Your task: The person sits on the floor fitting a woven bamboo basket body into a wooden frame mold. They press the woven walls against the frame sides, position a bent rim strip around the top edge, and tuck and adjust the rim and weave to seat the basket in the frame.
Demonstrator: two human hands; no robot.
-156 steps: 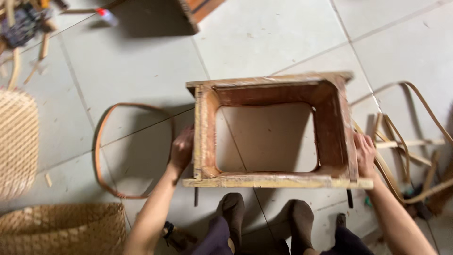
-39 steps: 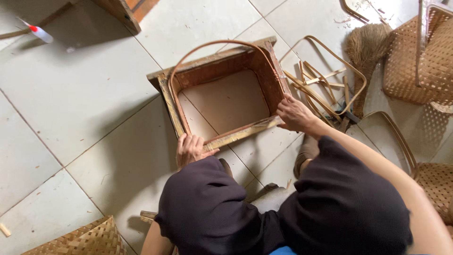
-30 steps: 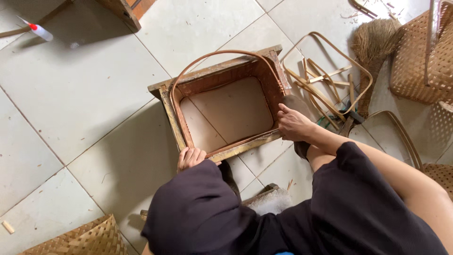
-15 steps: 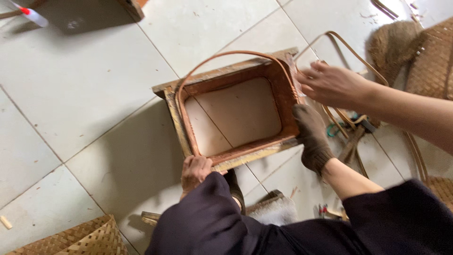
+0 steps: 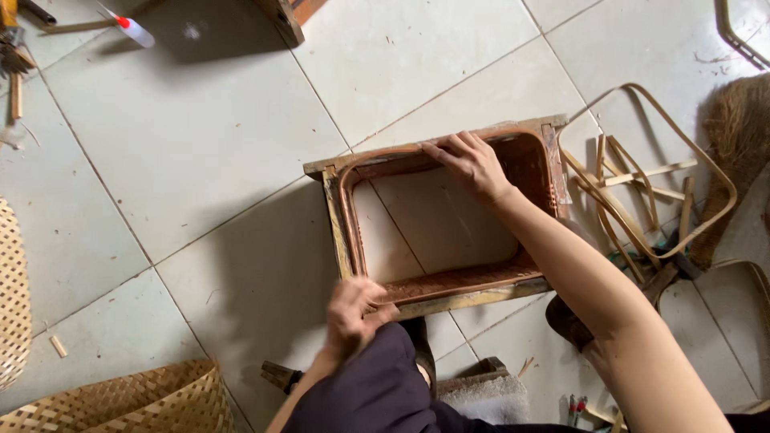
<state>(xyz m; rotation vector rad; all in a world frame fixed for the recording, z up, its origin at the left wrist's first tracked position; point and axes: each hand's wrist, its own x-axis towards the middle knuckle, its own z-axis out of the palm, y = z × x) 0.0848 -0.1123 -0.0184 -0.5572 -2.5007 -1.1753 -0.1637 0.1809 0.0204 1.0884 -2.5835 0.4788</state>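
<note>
Right hand: arm reaches across the wooden frame, palm down, fingers spread flat on the far rail, pressing on the bent rattan hoop that lines the frame's inner edge. Not a closed grip; fingers lie open over rail and hoop.

Left hand: at the near rail, close to the left corner, fingers curled. Blurred, so cannot tell whether it clamps the rail or only rests against it.

Frame: open rectangular box form, lying flat on the tiled floor, directly in front of the person's knees; floor shows through its middle.

Just right of the frame: loose bent rattan loops and strips in a heap, with a brown fibre brush beyond. Left edge and lower left: woven baskets.
</note>
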